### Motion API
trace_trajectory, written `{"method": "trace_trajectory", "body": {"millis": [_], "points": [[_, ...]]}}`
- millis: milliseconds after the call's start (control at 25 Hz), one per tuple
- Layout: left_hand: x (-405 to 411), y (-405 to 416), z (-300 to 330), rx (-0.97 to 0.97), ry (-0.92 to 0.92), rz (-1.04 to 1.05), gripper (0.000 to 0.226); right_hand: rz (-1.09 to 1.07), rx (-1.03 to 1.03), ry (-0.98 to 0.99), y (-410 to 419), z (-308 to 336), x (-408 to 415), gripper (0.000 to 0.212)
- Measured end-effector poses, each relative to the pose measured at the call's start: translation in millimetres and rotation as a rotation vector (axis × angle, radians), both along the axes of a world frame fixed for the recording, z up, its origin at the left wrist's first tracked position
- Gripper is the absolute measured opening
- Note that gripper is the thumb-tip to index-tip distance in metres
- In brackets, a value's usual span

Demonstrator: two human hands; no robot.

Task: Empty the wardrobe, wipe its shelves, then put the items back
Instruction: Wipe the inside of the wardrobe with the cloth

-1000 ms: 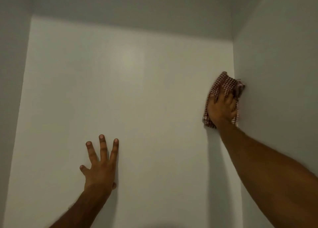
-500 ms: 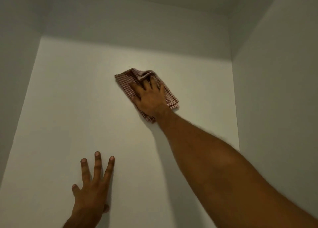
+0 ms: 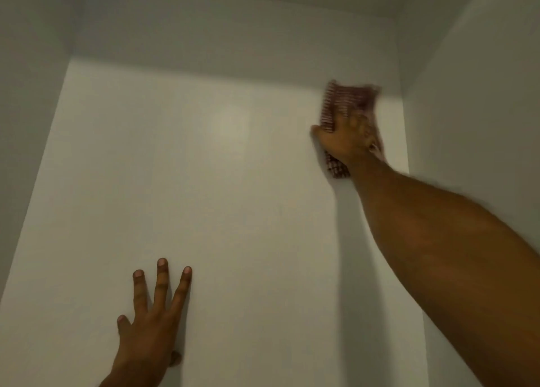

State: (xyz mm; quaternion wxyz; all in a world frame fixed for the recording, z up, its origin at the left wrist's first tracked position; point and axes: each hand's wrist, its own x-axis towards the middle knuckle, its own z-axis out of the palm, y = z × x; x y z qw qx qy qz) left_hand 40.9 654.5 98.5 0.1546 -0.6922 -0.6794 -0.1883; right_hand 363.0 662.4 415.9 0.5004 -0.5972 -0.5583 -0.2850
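- Inside the wardrobe, head view: white shelf [image 3: 233, 182] fills most of the shot, side walls rising at 9 and 3 o'clock.
- Right hand [image 3: 346, 141] up around 1 o'clock, fingers spread flat, pressing a red checked cloth [image 3: 347, 97] onto the shelf near the back right corner. Cloth's blurry.
- Left hand [image 3: 152, 328] at 7 o'clock, palm down on the shelf, fingers straight and apart, holding nothing.

A red-and-white checked cloth [image 3: 347, 100], motion-blurred, lies flat against the white wardrobe shelf [image 3: 228, 182] near its far right corner, close to the right side wall and just short of the back wall. The shelf surface is plain, smooth and white.
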Motion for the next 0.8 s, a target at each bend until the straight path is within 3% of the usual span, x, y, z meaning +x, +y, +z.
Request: {"method": "trace_trajectory", "body": {"millis": [120, 200, 240, 360, 440, 520, 600, 720, 800], "points": [[-4, 2, -4, 0.011, -0.003, -0.017, 0.148, 0.037, -0.065, -0.581, 10, -4, -73, 0.084], [-2, 3, -5, 0.014, -0.043, -0.018, 0.149, 0.024, -0.058, -0.623, 22, -8, -74, 0.078], [-3, 3, -5, 0.023, -0.062, -0.019, 0.149, 0.012, -0.022, -0.518, 24, -8, -57, 0.074], [-3, 3, -3, 0.020, -0.102, -0.022, 0.149, -0.098, 0.053, 0.093, 23, -39, 31, 0.062], [-3, 4, -4, 0.019, -0.125, -0.029, 0.149, -0.023, 0.137, 0.269, 8, -88, 71, 0.049], [-7, 15, -7, 0.002, -0.156, -0.053, 0.150, 0.174, 0.227, 0.370, -4, -133, 66, 0.041], [-12, 26, -13, 0.018, -0.208, -0.117, 0.157, 0.413, 0.279, 0.713, -21, -153, 46, 0.041], [-22, 50, -26, 0.063, -0.137, -0.220, 0.171, 0.896, 0.345, 1.198, -60, -145, 26, 0.038], [-23, 84, -43, 0.090, -0.132, -0.310, 0.169, 1.051, 0.461, 1.287, -109, -117, 16, 0.040]]}}
